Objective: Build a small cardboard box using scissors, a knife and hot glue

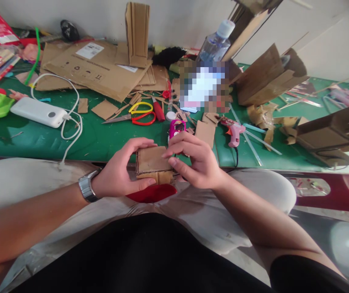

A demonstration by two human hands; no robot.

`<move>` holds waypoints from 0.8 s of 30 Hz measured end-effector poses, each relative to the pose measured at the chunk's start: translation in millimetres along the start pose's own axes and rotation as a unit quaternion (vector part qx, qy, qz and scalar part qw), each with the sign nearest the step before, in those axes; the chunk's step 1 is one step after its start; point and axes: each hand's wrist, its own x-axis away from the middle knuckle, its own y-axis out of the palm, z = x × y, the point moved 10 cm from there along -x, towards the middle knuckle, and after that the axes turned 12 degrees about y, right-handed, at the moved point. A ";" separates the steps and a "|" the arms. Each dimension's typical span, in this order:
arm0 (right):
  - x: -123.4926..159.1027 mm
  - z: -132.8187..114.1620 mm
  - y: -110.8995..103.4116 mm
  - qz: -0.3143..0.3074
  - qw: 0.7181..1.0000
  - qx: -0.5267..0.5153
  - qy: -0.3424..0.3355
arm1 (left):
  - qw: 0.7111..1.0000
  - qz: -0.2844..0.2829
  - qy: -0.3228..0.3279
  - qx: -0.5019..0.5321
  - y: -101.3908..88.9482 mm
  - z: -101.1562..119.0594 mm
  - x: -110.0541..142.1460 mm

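Note:
A small brown cardboard box is held just in front of the table edge, above my lap. My left hand grips it from the left, with the thumb along its near side and the fingers behind it. Over the box's right end, my right hand has loosely bent fingers, the thumb and index fingertips a little apart. Those fingertips are at the top face; whether they press on it is unclear. Just beyond the right hand lies a magenta device with a small screen, partly covered by the fingers.
Scissors, a red-handled tool and a pink glue gun lie on the green table. A white power bank with its cable is at left. Cardboard sheets, a bottle and a lit phone stand behind.

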 end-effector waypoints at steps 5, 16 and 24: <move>4.6 -8.2 19.9 -0.069 0.998 0.015 -0.005 | 0.997 -0.030 0.011 -0.074 3.6 5.4 -2.8; 2.7 -9.2 33.6 -0.097 0.995 -0.015 0.029 | 0.989 -0.045 0.020 -0.137 5.5 8.6 -2.7; 2.1 10.3 16.3 -0.069 0.984 -0.130 0.099 | 0.985 -0.063 0.044 -0.151 6.0 13.8 -6.3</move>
